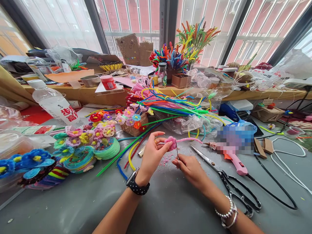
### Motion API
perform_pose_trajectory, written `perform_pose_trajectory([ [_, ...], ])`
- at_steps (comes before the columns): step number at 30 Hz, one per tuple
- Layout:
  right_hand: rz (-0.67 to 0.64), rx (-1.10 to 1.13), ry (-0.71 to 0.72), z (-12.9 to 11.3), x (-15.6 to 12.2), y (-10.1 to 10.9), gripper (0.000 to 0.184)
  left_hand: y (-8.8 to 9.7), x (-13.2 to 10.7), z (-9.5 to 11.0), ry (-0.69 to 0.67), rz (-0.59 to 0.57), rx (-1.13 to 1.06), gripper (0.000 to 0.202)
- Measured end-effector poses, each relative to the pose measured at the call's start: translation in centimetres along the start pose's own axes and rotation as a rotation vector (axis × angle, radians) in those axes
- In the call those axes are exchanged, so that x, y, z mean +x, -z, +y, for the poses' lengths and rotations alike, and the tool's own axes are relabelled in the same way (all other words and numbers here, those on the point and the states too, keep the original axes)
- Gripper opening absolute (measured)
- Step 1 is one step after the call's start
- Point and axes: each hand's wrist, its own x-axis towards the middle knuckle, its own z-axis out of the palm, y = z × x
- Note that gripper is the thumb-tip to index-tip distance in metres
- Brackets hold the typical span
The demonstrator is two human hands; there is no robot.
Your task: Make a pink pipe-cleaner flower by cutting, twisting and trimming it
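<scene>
Between the thumb and fingers of my left hand (153, 152) is a pink pipe cleaner flower (171, 143). A loose pink length runs from it to the right. My right hand (191, 169) is closed on a thin metal tool (177, 151), whose tip meets the flower's right side; its exact kind is too small to tell. Pink fluff clippings (165, 162) lie scattered on the grey table (156, 208) below. Right of my right hand rest large black-handled scissors (219, 172), blades slightly apart. Beyond them lies a pink glue gun (237, 164) with a black cord.
Finished fuzzy flower pots (106, 148) stand at left beside a tilted water bottle (55, 102). A small flower basket (131, 125) and a heap of pipe cleaners (168, 104) lie ahead. White cable (287, 162) curls at far right. The back ledge (117, 94) holds jars and craft supplies.
</scene>
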Motion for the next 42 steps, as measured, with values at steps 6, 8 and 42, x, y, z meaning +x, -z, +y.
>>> perform_pose_trajectory([
  [6,0.049,0.033,0.010,-0.1,0.0,0.0,0.052,0.0,0.0,0.0,0.007,0.025,-0.044,0.040],
  [8,0.053,0.060,0.019,-0.1,0.0,0.2,0.053,0.2,0.2,-0.1,-0.003,0.028,-0.054,0.041],
  [42,0.342,0.371,-0.088,-0.6,-0.2,2.4,0.020,-0.6,-0.5,-0.7,-0.027,-0.149,0.145,0.038],
])
